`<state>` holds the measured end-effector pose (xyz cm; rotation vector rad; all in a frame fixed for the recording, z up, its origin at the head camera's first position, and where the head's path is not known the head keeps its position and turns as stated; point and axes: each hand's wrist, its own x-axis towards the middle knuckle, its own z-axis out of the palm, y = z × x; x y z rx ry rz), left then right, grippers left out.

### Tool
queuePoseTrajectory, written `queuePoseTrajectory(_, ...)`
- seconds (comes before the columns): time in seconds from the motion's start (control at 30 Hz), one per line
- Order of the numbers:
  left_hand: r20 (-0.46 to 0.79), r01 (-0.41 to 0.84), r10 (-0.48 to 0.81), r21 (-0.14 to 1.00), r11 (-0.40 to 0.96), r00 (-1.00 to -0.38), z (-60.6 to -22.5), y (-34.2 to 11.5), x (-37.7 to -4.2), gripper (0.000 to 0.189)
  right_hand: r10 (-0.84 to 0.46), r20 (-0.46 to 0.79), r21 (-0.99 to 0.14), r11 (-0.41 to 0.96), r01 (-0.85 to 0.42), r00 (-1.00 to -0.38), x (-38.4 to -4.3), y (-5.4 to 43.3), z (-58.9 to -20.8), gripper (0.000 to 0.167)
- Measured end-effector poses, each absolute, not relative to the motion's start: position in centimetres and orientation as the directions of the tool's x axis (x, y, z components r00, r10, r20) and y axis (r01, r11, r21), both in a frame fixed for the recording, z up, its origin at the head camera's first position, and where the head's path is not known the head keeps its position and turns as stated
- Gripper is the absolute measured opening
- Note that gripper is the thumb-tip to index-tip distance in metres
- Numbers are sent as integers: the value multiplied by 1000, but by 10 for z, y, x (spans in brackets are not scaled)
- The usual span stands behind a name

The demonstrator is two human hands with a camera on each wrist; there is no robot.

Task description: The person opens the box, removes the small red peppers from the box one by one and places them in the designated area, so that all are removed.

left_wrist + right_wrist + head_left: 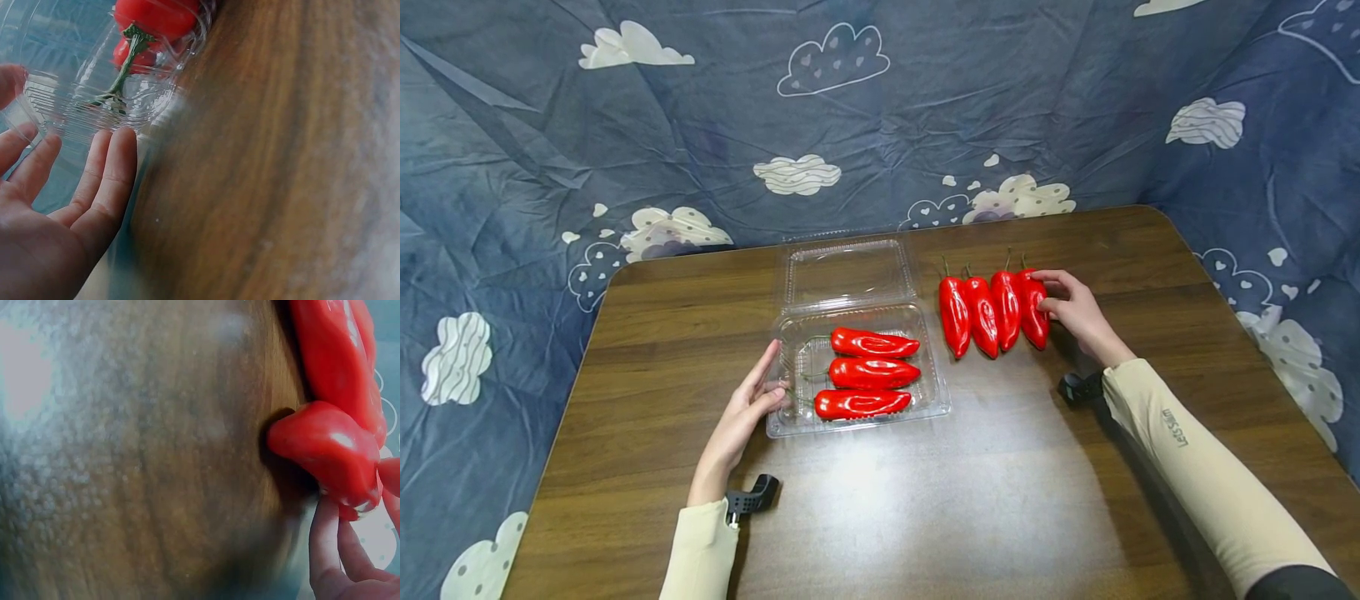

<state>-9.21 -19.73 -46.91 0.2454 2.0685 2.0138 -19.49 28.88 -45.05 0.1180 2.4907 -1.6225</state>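
A clear plastic clamshell container [857, 428] lies with its lid folded back, and three long red peppers [874, 373] lie across it, stems to the left. My left hand [741, 421] rests its extended fingers against the container's left side; the left wrist view shows the fingertips [122, 140] right at the ribbed wall. To the right, several more red peppers [955, 317] stand side by side in a row, stems pointing away. My right hand [1078, 317] holds the rightmost pepper [328, 447] between thumb and fingers, close beside its neighbour.
Behind the tray part, the transparent lid [847, 273] lies flat on the brown wooden table [985, 500]. A blue cloth with cloud prints [917, 125] hangs behind the table's far edge. Black wrist cameras are strapped at both sleeves.
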Motion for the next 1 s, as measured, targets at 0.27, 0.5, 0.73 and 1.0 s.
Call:
queuePoseTrajectory(0.27,-59,-49,288,998,43,-956,-467,-197,-93,67,25,-131,-909,397,130,-991,-195,289,-451,47)
queuePoseTrajectory(0.5,-40,-36,295,999,21,-955,-468,-197,-93,67,55,-44,-932,359,61,-998,-195,287,-442,43)
queuePoseTrajectory(0.73,-39,-35,294,999,18,-955,-468,-197,-93,68,35,5,-935,354,7,-999,-194,281,-432,39)
queuePoseTrajectory(1.0,-42,-38,288,999,19,-957,-469,-197,-93,68,-46,-1,-950,311,-14,-999,-191,266,-422,36)
